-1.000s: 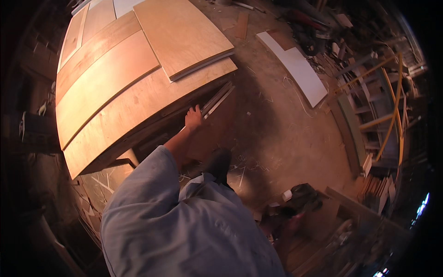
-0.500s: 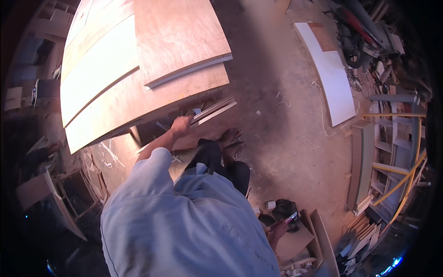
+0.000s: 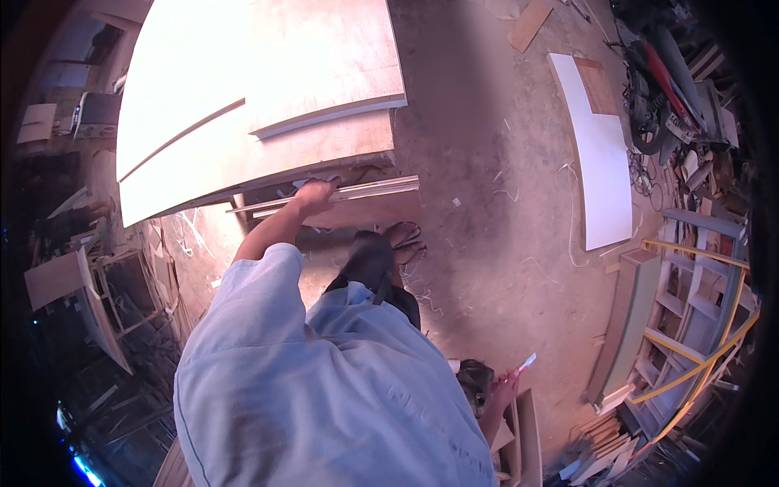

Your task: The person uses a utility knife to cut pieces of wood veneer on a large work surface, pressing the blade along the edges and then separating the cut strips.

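My left hand point(image 3: 315, 193) is closed over the top edges of several thin plywood boards point(image 3: 377, 188), which stand on edge beside the near side of a worktable. Large plywood sheets point(image 3: 324, 65) lie stacked on that table, brightly lit. At the lower right, my right hand point(image 3: 505, 390) is closed around a slim tool point(image 3: 526, 363) with a pale, flat tip. Its exact kind is too small to make out. Below that hand are a black bag point(image 3: 475, 378) and an open wooden box point(image 3: 529, 438).
A long white panel point(image 3: 604, 178) lies on the floor to the right, with a brown piece on it. Farther right stand a motorbike point(image 3: 661, 89) and a frame with yellow edging point(image 3: 690, 357). Offcuts point(image 3: 604, 442) lie at the lower right, and wooden frames point(image 3: 122, 300) stand at left.
The boards under my left hand have swung more level and closer to the table edge. My right hand has risen and moved outward with the slim tool. The whole view has shifted slightly.
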The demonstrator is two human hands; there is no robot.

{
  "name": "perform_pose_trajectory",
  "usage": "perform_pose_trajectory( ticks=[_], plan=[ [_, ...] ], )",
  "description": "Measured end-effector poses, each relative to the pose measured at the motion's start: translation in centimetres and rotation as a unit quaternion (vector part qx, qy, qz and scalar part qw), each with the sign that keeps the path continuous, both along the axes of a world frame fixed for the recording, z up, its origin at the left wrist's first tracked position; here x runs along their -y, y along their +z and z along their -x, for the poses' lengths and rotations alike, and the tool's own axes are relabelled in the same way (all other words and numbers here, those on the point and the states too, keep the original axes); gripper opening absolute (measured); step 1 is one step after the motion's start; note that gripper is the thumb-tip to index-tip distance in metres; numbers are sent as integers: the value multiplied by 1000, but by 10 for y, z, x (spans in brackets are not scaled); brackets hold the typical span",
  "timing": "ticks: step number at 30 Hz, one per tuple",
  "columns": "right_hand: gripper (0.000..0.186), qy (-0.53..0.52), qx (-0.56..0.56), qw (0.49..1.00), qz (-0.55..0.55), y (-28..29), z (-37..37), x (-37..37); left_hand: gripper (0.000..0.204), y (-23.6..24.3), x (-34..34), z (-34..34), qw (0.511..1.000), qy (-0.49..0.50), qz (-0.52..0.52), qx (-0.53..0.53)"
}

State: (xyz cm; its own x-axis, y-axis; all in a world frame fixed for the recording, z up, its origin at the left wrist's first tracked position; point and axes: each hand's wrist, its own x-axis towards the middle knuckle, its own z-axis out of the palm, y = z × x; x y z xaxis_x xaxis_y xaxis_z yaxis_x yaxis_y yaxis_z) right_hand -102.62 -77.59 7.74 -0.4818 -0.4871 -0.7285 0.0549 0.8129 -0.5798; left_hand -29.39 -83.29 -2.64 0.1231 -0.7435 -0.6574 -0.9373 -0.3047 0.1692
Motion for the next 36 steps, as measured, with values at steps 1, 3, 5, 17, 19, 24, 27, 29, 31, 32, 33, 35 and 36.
perform_pose_trajectory(
  ticks=[1, 3, 5, 17, 19, 24, 27, 29, 31, 32, 33, 35, 36],
  plan=[
    [43, 7, -14, 1000, -1, 4, -8, 11, 68, 4, 3, 5, 1000, 0, 18, 7],
    [45, 25, -41, 999, -8, 14, -25, 24, 66, 22, 10, 11, 999, 36, -4, -3],
    [47, 106, -52, 993, -25, 5, -16, 25, 64, 19, 2, 20, 995, 92, -4, 22],
    [44, 180, 49, 981, 57, -32, -113, 187, 81, -40, -84, 135, 709, 671, 164, -139],
    [44, 223, 74, 968, 88, -33, -159, 245, 86, -50, -45, 116, 469, 800, 105, -360],
    [44, 403, 82, 902, 131, -4, -254, 370, 95, -19, 74, 101, 170, 879, 226, -383],
    [45, 434, 102, 888, 108, -11, -272, 428, 87, -47, 96, 96, 119, 862, 308, -385],
    [46, 394, 127, 907, 75, -18, -268, 462, 89, -70, 94, 88, 137, 909, 227, -321],
    [45, 350, 194, 916, -23, -37, -256, 488, 83, -120, 42, 91, -10, 906, 315, -283],
    [44, 309, 216, 925, -47, -52, -242, 517, 84, -120, 69, 90, -3, 901, 304, -310],
    [44, 295, 216, 929, -57, -66, -236, 549, 85, -102, 81, 88, 0, 894, 302, -330],
    [43, 264, 210, 937, -93, -82, -220, 597, 86, -63, 95, 109, -9, 897, 303, -322],
    [43, 237, 218, 942, -96, -88, -223, 621, 87, -52, 93, 119, -17, 901, 316, -296]
  ],
)
